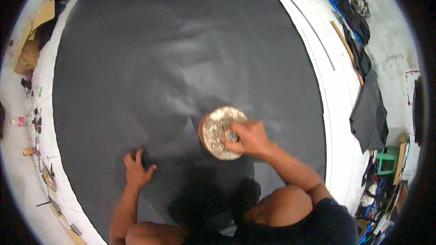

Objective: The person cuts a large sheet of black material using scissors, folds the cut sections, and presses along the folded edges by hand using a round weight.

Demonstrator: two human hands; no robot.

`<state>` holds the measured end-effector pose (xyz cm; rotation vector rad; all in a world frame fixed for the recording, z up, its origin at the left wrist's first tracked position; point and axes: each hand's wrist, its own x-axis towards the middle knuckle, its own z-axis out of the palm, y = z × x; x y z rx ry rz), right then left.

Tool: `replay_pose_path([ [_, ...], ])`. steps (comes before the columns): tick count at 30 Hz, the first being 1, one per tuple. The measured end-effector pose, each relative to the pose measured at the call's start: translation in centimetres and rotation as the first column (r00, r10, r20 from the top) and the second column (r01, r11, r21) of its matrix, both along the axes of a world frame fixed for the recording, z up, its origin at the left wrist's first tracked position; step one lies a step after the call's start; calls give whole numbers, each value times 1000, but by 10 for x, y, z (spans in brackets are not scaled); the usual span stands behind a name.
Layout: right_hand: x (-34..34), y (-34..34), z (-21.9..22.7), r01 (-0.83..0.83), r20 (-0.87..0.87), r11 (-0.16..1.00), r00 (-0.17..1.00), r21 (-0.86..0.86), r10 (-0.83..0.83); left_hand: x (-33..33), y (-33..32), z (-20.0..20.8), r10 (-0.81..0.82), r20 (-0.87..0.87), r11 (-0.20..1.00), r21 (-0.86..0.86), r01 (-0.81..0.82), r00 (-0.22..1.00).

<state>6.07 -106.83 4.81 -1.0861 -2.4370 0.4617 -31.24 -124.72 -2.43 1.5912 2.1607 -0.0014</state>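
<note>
A large sheet of smooth black material (pixel 109 86) spreads out beneath both my hands, with soft ripples and shiny patches toward its middle. My right hand (pixel 251 138) is closed on the top of a thick round block (pixel 212 132), gripping it near its centre. The block has a mottled, worn whitish top and a brown side. It looks slightly tilted above or on the sheet; whether it touches is hard to tell. To the left, my left hand (pixel 137 171) rests on the sheet with its fingers spread, holding nothing.
White surface with drawn lines borders the sheet on both sides; a long thin dark strip (pixel 313 29) lies on the right. Beyond are dark cloth (pixel 370 113), a green stool (pixel 387 161) and clutter. At left lie a tape roll (pixel 48 179), small tools and a cardboard box (pixel 28 56).
</note>
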Motion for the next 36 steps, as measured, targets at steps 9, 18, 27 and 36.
replay_pose_path([
  [9, 3, 6, 57, -14, 158, 903, 983, -430, 91, 14, 23, 67, -127, -105, 838, -543, 50, 986],
  [18, 142, -121, 317, 573, 564, 82, 818, -815, -110, 179, -25, 368, -333, 239, 431, -822, 373, 912],
  [27, 218, -145, 436, 586, 581, 80, 810, -806, -75, 219, -19, 483, -210, 727, 848, -198, 492, 653],
  [36, 388, -35, 464, 513, 332, 392, 833, -763, -443, 411, 225, 541, -158, 409, 807, -472, 356, 899],
])
